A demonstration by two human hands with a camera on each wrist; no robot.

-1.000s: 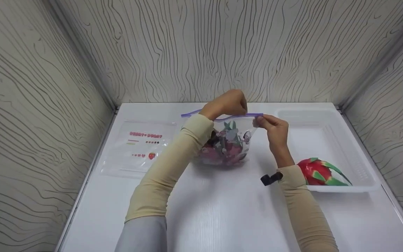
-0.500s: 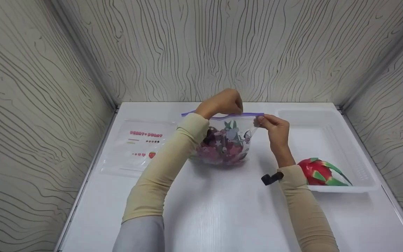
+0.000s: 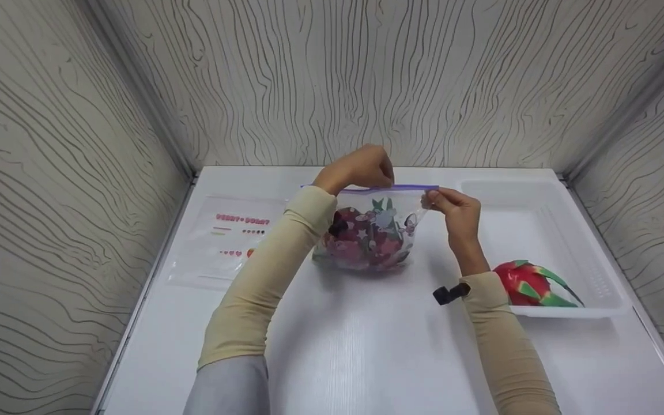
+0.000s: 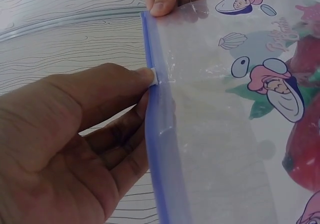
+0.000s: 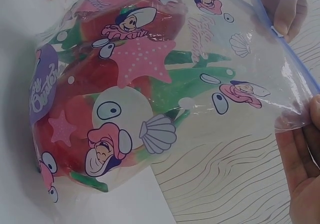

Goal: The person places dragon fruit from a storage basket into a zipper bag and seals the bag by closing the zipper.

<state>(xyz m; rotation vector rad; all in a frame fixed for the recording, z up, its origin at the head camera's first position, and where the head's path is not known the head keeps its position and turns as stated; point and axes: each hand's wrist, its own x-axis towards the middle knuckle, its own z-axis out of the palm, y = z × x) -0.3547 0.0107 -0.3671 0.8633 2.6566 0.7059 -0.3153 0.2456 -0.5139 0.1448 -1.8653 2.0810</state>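
Observation:
A clear slider zip bag (image 3: 392, 251) printed with pink starfish and shells stands upright on the white table, holding red dragon fruits (image 5: 70, 104) with green leaf tips. Along its top runs a purple zip strip (image 4: 159, 149). My left hand (image 3: 358, 167) reaches over the strip from behind, and its thumb and fingers pinch the small white slider (image 4: 153, 78) partway along. Between slider and right corner the strip lies straight. My right hand (image 3: 460, 219) pinches the bag's top right corner, thumb on the near side. The right wrist view shows both hands at the bag's top edge.
A white plastic tray (image 3: 597, 262) stands at the right with one dragon fruit (image 3: 525, 282) in it, partly behind the right sleeve. A second clear bag (image 3: 193, 245) with red lettering lies flat at the left, partly under the left forearm. A patterned wall (image 3: 366, 80) closes off the back.
My left hand has slid a short way left along the purple strip, with its forearm. The right hand keeps its hold on the corner, and the bag stays in place.

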